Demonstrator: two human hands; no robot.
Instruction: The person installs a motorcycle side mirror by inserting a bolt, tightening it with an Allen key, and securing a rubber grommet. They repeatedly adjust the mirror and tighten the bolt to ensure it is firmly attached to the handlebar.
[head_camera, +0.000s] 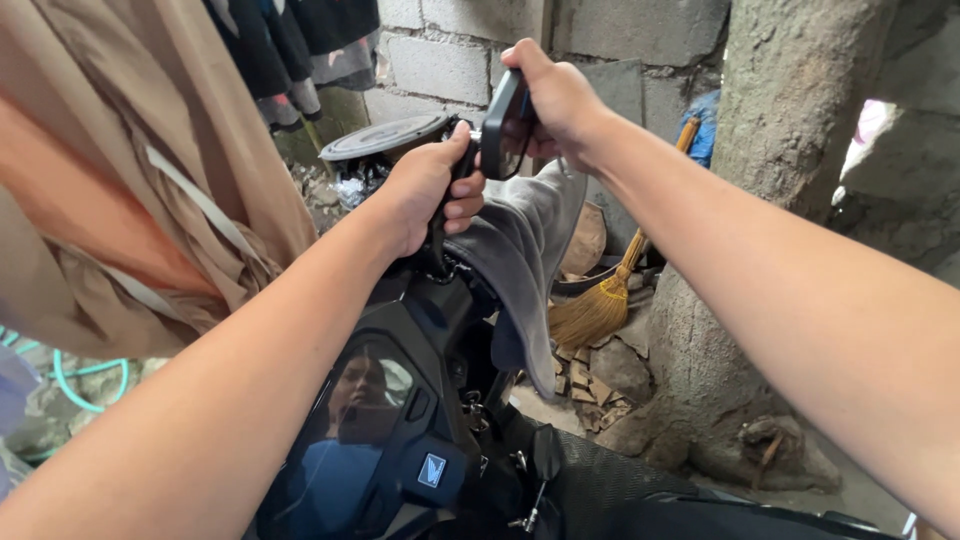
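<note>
Your two forearms fill most of the view, both stretched fwd and converging near top centre. The L arm runs up from the bottom-left corner, the R arm comes in from the right edge, angled up and left.

Below them sits the black scooter dash (385, 440), glossy, w/ a dim reflection of a person in it. A grey cloth (525, 250) drapes over the handlebar area, hanging down toward the right. Tan hanging fabric (120, 170) takes up the left side; a rough concrete pillar (790, 150) stands at right, w/ a straw broom (600, 305) leaning by its base. A black round bin (385, 140) sits behind your L hand, against the block wall.

Your left hand (430, 190) is fisted tight around the black mirror stem (465, 165), thumb up, knuckles facing right. Your right hand (555, 95) is just above and right of it, wrist bent down, fingers curled over the top edge of the black side mirror (505, 125), gripping the housing. The mirror sits upright betw. both hands, tilted slightly, glass facing you.
</note>
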